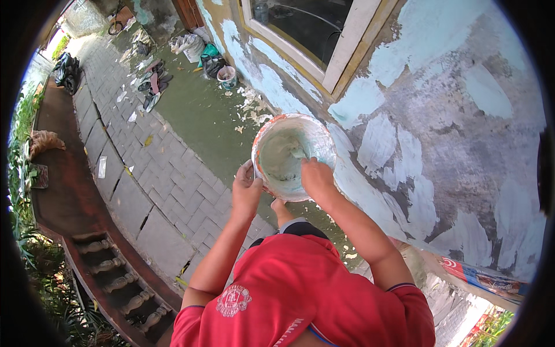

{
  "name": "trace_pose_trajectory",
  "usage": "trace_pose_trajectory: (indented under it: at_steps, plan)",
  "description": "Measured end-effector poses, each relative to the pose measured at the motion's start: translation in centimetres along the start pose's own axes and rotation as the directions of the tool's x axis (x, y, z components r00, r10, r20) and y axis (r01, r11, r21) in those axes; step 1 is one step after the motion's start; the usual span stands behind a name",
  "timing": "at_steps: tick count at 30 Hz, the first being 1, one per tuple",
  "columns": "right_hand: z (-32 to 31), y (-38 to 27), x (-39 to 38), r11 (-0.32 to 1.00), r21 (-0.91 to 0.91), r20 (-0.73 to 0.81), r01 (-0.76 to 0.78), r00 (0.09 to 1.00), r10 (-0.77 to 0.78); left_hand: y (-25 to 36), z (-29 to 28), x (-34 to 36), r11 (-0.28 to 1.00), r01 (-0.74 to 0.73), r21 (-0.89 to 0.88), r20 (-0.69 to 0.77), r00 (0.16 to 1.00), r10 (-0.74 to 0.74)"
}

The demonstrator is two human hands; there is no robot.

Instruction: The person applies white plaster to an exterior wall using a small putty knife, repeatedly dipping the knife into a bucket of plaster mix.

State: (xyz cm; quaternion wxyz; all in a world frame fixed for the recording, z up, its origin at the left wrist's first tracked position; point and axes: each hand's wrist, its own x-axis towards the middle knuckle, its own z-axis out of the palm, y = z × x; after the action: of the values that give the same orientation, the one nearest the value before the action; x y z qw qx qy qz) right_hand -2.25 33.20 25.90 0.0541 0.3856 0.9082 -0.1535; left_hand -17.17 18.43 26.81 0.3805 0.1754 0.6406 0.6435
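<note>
A round bucket [327, 139] with a white inside and an orange-smeared rim is held up in front of my body. Grey-green paste [278, 159] coats its bottom and part of its wall. At the bucket's left side my left hand [247, 189] is closed on the rim. My right hand [317, 178] reaches over the near right rim, its fingers closed round a flat-ended tool [299, 152]. The tool's pale end sits in the paste; its handle is hidden by my fingers.
On my right rises a wall [451, 133] patched with pale blue and whitish coats, with a window [300, 29] ahead. A small paint bucket [227, 76], bags [191, 46] and footwear [153, 84] lie ahead on the paved ground. A low balustrade [118, 283] borders the left.
</note>
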Motion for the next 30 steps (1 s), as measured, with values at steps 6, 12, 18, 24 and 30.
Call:
trace_pose_trajectory:
  at_steps: [6,12,18,24,30]
  plan:
    - [-2.5,1.9,5.3,1.000,0.009,0.001,-0.002,1.000,0.002,1.4,1.4,5.4,0.997,0.027,0.071,0.007,1.000,-0.028]
    - [-3.7,2.8,9.2,0.983,0.182,0.140,0.003,0.990,-0.029,4.5,4.1,8.9,0.993,0.011,0.118,0.001,1.000,-0.011]
    - [-3.0,3.7,12.4,0.985,0.174,0.102,0.010,0.994,-0.028,4.6,3.9,13.1,0.985,-0.053,0.163,0.042,0.998,0.047]
    - [-3.3,4.4,14.3,0.953,0.250,0.094,-0.170,0.984,0.151,5.5,4.4,15.7,0.981,-0.073,0.179,0.097,0.994,0.056]
    - [-4.4,4.3,15.9,0.884,0.405,0.080,-0.232,0.973,0.219,5.8,3.5,18.5,0.982,-0.048,0.181,0.143,0.990,0.022]
